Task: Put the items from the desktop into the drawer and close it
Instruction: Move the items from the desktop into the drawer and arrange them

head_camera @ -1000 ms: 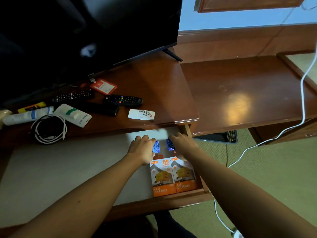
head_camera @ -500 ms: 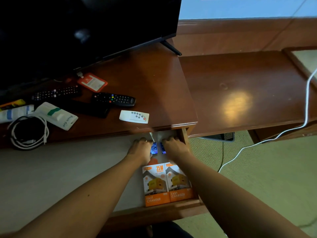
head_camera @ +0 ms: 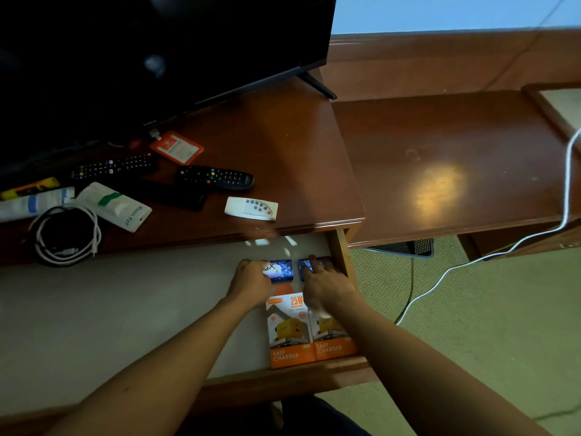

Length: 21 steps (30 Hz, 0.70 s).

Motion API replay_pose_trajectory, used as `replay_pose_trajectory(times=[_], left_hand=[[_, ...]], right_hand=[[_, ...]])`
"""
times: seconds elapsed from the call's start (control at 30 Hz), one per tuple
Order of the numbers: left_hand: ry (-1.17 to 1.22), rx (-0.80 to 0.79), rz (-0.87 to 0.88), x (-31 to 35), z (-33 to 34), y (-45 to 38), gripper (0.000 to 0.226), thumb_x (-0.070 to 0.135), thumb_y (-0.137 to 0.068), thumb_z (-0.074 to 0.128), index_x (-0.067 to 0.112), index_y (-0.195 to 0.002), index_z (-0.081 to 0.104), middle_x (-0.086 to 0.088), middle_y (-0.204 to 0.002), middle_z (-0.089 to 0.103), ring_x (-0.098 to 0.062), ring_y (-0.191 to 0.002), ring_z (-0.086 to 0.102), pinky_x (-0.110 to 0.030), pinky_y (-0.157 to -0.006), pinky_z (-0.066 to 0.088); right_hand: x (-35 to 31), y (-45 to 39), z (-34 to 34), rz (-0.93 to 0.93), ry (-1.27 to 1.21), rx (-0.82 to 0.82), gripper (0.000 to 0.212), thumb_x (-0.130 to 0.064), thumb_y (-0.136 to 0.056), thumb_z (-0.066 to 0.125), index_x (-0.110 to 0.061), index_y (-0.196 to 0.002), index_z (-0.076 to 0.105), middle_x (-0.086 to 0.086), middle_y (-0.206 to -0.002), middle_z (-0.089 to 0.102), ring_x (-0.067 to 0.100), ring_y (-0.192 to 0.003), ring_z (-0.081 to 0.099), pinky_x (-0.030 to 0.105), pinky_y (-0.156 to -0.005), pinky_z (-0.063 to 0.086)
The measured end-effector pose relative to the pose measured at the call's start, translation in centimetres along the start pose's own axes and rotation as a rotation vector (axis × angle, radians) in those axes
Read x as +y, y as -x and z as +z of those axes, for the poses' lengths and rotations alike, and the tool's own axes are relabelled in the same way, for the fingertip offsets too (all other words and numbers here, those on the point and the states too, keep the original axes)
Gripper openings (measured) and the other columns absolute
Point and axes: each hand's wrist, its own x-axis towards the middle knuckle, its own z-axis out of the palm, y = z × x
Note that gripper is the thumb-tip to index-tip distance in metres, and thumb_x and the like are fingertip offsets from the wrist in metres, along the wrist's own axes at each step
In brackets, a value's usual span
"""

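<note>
Blue glossy small boxes [head_camera: 280,269] sit at the drawer's [head_camera: 342,256] one-o'clock corner; our left hand [head_camera: 251,282] and right hand [head_camera: 325,286] rest flat on them, grip loose. They look light, stiff and slick: pinch the short edges. The white remote [head_camera: 251,208] waits on the desk [head_camera: 283,146].

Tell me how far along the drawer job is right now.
Done: two orange charger boxes lie in the open drawer. In hand: left hand and right hand rest on two small blue boxes behind them. Left: white remote, black remotes, coiled cable, white pouch, red card, then closing.
</note>
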Motion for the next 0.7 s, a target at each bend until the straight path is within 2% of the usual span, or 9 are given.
replay_pose_trajectory(times=[0.17,0.27,0.43,0.7], left_hand=[[0.046,-0.024,-0.016,0.9,0.5,-0.2,0.043,0.005,-0.078,0.062,0.008,-0.12,0.069,-0.016,-0.123,0.059,-0.028,-0.098,0.065,-0.03,-0.077,0.055],[0.022,-0.033,-0.016,1.5,0.8,-0.1,0.042,0.006,-0.081,0.062,0.007,-0.123,0.067,-0.015,-0.124,0.056,-0.029,-0.1,0.065,-0.031,-0.079,0.055],[0.013,-0.04,-0.004,1.4,1.1,0.1,0.044,0.008,-0.081,0.062,0.008,-0.124,0.067,-0.014,-0.124,0.057,-0.025,-0.095,0.064,-0.024,-0.068,0.05],[-0.011,-0.094,0.057,1.5,0.4,0.5,0.041,0.01,-0.078,0.061,0.013,-0.117,0.072,-0.014,-0.111,0.064,-0.024,-0.083,0.067,-0.026,-0.063,0.053]], right_hand=[[-0.4,0.2,-0.1,0.025,-0.024,0.01,0.062,-0.026,-0.098,0.034,-0.019,-0.158,0.018,0.007,-0.167,-0.001,0.04,-0.151,0.005,0.052,-0.118,0.019],[-0.4,0.1,-0.2,0.026,-0.03,0.022,0.061,-0.026,-0.099,0.034,-0.016,-0.157,0.02,0.009,-0.167,0.001,0.039,-0.151,0.008,0.051,-0.117,0.021],[-0.4,0.1,0.0,0.052,-0.039,0.018,0.063,-0.023,-0.098,0.038,-0.018,-0.157,0.019,0.008,-0.167,0.002,0.039,-0.151,0.008,0.052,-0.117,0.022],[-0.8,0.3,0.2,0.051,-0.03,0.023,0.061,-0.022,-0.099,0.037,-0.019,-0.158,0.019,0.008,-0.167,0.001,0.039,-0.151,0.007,0.054,-0.117,0.021]])
